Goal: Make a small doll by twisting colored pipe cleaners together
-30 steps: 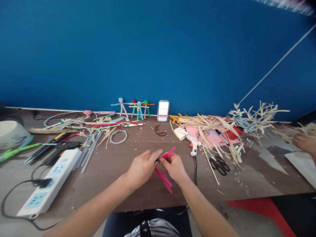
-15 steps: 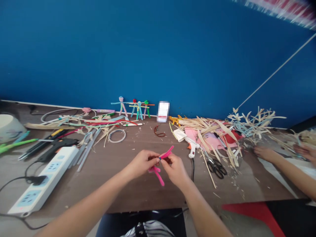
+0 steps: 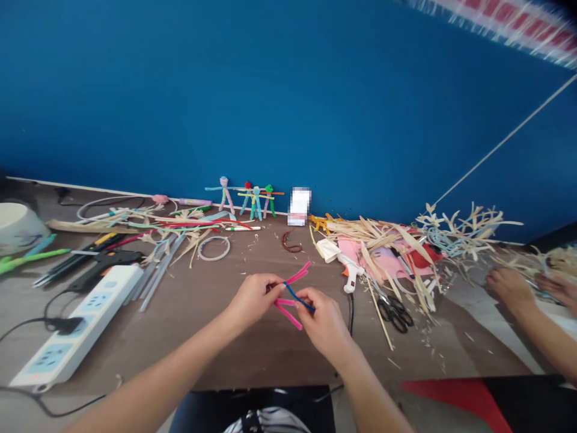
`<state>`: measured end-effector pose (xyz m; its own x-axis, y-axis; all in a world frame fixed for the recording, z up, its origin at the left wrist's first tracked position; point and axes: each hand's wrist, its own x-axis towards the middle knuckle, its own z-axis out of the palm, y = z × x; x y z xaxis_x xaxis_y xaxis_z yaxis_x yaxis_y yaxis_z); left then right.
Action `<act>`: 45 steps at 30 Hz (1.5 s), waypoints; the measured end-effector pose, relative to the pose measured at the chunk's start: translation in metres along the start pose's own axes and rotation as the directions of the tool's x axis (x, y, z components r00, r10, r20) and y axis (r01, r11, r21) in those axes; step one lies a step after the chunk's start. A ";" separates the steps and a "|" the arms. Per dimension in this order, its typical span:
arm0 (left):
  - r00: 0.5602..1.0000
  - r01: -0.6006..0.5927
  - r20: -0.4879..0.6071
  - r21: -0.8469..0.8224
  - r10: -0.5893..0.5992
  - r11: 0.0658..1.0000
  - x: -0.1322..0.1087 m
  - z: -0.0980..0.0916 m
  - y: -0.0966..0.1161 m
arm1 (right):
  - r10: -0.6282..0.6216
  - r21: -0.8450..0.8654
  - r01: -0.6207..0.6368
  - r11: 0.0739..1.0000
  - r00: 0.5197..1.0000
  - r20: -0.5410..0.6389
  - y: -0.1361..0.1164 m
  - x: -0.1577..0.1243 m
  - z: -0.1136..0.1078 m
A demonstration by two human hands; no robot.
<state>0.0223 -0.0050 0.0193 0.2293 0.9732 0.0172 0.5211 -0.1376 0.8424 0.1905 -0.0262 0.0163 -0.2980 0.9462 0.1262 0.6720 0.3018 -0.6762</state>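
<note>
Pink pipe cleaners (image 3: pixel 288 315) are pinched in my left hand (image 3: pixel 255 299), with two pink ends sticking out above the fingers and two below. A blue pipe cleaner (image 3: pixel 295 294) runs from the pink ones at my left fingertips across to my right hand (image 3: pixel 325 317). My right thumb and fingers are closed on its free end. Both hands are above the near middle of the table. Several small pipe-cleaner figures (image 3: pixel 256 203) stand against the blue wall, beyond my hands.
A white power strip (image 3: pixel 81 331) and a black glue gun (image 3: pixel 106 270) lie on the left. To the right are a white glue gun (image 3: pixel 353 273), black-handled scissors (image 3: pixel 395 313) and a pile of pale strips (image 3: pixel 374 231). Another person's hand (image 3: pixel 511 291) rests at the far right.
My right hand has drawn away from my left, stretching the blue pipe cleaner between them. The pink ends now show more openly. The other person's hand has shifted right.
</note>
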 end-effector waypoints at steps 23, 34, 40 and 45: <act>0.933 -0.335 -0.061 0.210 0.354 0.918 -0.011 -0.007 0.002 | -0.032 0.431 -0.134 0.892 0.934 0.355 0.024 0.050 -0.009; 0.944 -0.233 -0.062 0.570 0.324 0.788 -0.007 -0.003 -0.007 | -0.107 -0.237 0.161 0.958 0.969 0.224 -0.013 0.009 -0.009; 0.892 -0.404 0.127 0.654 0.434 0.640 -0.008 -0.003 -0.010 | -0.152 -0.381 0.203 0.902 0.975 0.160 -0.025 0.013 -0.030; 0.819 -0.561 0.227 0.512 0.527 0.650 -0.010 -0.008 -0.004 | -0.154 -0.073 0.166 0.983 0.977 0.147 -0.013 0.035 -0.041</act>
<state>0.0113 -0.0124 0.0207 0.6495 0.6821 0.3359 0.6312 -0.7300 0.2621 0.1996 0.0078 0.0593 -0.4946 0.8607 0.1206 0.6611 0.4627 -0.5907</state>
